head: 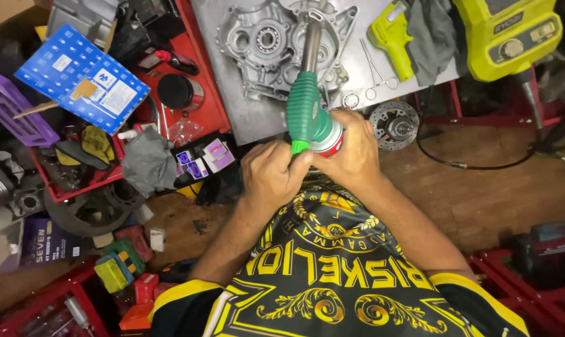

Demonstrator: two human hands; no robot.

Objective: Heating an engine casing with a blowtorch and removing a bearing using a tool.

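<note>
Below the grey engine casing (276, 47), the left hand (271, 176) gripped the green torch handle (305, 112) while the right hand (356, 150) clasped its red-and-white canister (329, 142), best kept steady and squarely aligned.

One head camera looks steeply down, close above the workbench (257, 118).

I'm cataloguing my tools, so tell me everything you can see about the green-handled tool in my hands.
The green-handled tool has a ribbed green plastic-looking handle that flares toward the person, with a plain metal shaft running away over the grey engine casing. It points away from the body, roughly upright in the view. The left hand pinches its near end, and the right hand wraps a red and white can pressed beside it. Its tip is hidden.
</note>
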